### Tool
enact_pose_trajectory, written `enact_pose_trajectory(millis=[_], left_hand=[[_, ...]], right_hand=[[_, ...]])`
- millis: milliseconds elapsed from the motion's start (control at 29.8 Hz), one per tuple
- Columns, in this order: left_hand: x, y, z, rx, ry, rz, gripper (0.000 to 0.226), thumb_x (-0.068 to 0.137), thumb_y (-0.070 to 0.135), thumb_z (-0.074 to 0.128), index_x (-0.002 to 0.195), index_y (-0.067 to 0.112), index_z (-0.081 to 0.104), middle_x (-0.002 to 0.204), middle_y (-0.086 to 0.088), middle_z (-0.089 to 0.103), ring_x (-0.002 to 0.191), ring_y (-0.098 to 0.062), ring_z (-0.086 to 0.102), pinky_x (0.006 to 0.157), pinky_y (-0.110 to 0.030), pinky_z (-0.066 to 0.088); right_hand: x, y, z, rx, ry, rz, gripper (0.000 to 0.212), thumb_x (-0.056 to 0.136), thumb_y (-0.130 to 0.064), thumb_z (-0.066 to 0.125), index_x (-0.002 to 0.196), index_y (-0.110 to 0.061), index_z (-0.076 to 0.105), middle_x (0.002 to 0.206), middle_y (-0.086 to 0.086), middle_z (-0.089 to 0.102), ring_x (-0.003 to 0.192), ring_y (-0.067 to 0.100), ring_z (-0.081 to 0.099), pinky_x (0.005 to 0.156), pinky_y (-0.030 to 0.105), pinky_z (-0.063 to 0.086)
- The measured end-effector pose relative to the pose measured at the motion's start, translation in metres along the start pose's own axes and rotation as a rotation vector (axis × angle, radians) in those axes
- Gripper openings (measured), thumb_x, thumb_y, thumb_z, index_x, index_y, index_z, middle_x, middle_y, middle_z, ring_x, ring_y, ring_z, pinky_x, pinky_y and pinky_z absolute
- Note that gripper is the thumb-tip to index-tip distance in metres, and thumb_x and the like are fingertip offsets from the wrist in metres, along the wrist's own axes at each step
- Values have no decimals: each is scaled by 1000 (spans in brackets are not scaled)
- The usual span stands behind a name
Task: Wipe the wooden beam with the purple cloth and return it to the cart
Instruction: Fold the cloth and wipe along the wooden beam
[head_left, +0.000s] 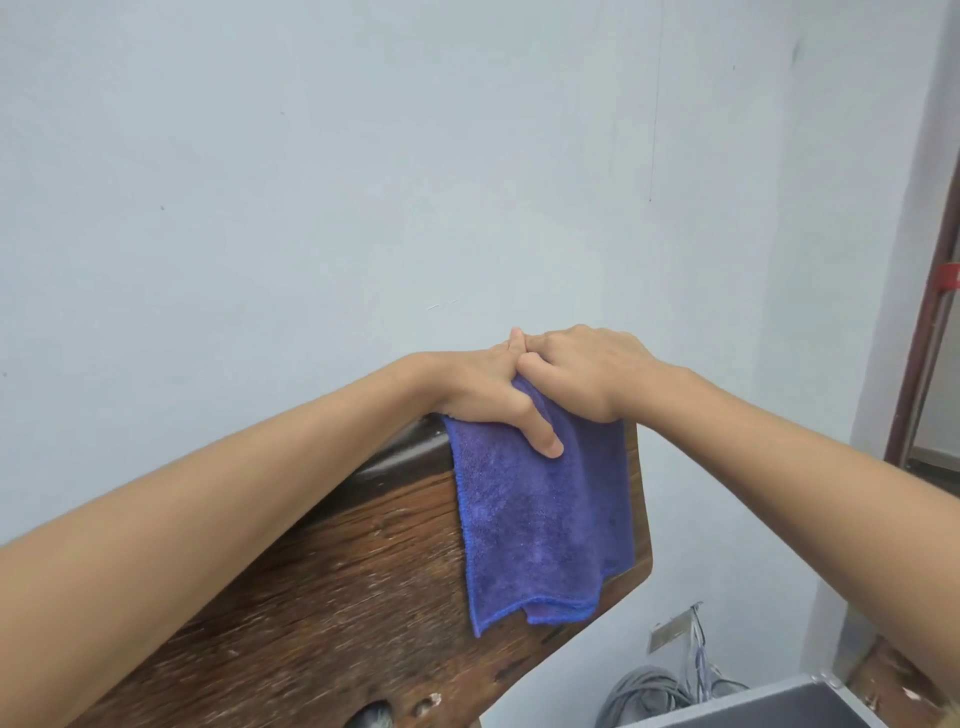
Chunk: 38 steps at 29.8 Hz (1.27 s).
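Observation:
A dark brown wooden beam (332, 587) with rough grain slants from the lower left up to the centre, in front of a pale wall. A purple cloth (540, 525) is draped over its top edge and hangs down its near face. My left hand (483, 389) lies flat on the cloth at the top of the beam, its thumb pressing the cloth against the face. My right hand (582, 371) rests beside it on the top edge with fingers curled over the cloth. The fingertips of both hands are hidden behind the beam.
A pale blue-grey wall (363, 182) fills the background. A grey bin or cart edge (789, 704) shows at the bottom right, with coiled grey cables (654, 696) beside it. A dark door frame (930, 312) runs down the right side.

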<state>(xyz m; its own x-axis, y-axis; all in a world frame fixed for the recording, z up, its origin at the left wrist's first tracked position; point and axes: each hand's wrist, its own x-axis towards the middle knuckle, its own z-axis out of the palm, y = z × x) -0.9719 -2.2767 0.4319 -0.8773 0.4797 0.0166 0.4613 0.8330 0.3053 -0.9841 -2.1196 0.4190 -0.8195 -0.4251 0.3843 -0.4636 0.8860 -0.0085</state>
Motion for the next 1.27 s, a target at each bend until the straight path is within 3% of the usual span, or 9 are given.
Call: enact_pose_trajectory(millis=[235, 369, 503, 671, 872, 972, 1107, 1207, 1274], left_hand=[[30, 17, 1, -45, -29, -22, 94, 58, 50, 85, 142, 23, 51, 149, -2, 46, 128, -22, 55, 111, -38, 44], [47, 24, 1, -48, -25, -83, 116, 51, 58, 83, 151, 16, 42, 149, -4, 53, 129, -24, 57, 110, -39, 45], [52, 32, 2, -14, 8, -79, 120, 52, 60, 79, 155, 17, 35, 161, 1, 35, 137, -22, 48, 113, -36, 39], [50, 32, 1, -61, 26, -66, 115, 68, 51, 83, 159, 17, 20, 157, 2, 41, 138, -19, 44, 100, -27, 36], [41, 35, 6, -125, 42, 22, 63, 78, 31, 81, 134, 28, 52, 134, 4, 61, 122, -19, 59, 106, -36, 45], [41, 35, 8, -57, 43, 30, 85, 77, 39, 79, 151, 26, 39, 153, -1, 47, 140, -23, 45, 116, -42, 36], [33, 37, 11, 40, 73, 36, 105, 82, 42, 76, 163, 21, 12, 167, -5, 24, 155, -22, 20, 123, -44, 23], [24, 40, 16, 108, 91, 39, 107, 80, 39, 78, 162, 17, 13, 166, -7, 27, 153, -24, 25, 121, -45, 28], [19, 43, 18, 146, 117, 28, 98, 78, 38, 80, 156, 17, 24, 155, -8, 41, 144, -27, 38, 114, -49, 38]], right_hand=[[0, 22, -3, 187, -16, 78, 70, 83, -54, 14, 116, -24, 68, 120, 4, 69, 110, 29, 58, 96, 50, 48], [3, 35, 0, 401, -29, 122, 49, 94, -39, 28, 110, -14, 68, 122, 6, 67, 115, 28, 57, 103, 45, 43], [2, 43, 8, 719, 27, 264, 33, 98, -17, 40, 86, -4, 68, 94, 14, 67, 88, 26, 57, 83, 43, 49], [-7, 35, 14, 937, 132, 455, 40, 101, -23, 40, 97, 4, 70, 85, 14, 66, 78, 26, 59, 67, 35, 45], [-16, 28, 20, 980, 235, 586, 41, 104, -32, 35, 114, -10, 69, 102, 8, 70, 82, 17, 63, 64, 30, 45], [-20, 24, 20, 941, 242, 661, 46, 105, -34, 33, 122, -7, 65, 114, 14, 67, 92, 26, 64, 64, 32, 44], [-27, 19, 18, 877, 255, 703, 47, 105, -30, 29, 123, -2, 62, 123, 23, 65, 111, 39, 63, 82, 37, 46], [-34, 13, 17, 833, 260, 685, 44, 105, -26, 27, 111, -3, 63, 123, 24, 66, 113, 39, 62, 85, 38, 44], [-39, 10, 17, 787, 254, 681, 40, 105, -25, 26, 105, -7, 62, 123, 22, 65, 113, 37, 61, 90, 39, 45]])
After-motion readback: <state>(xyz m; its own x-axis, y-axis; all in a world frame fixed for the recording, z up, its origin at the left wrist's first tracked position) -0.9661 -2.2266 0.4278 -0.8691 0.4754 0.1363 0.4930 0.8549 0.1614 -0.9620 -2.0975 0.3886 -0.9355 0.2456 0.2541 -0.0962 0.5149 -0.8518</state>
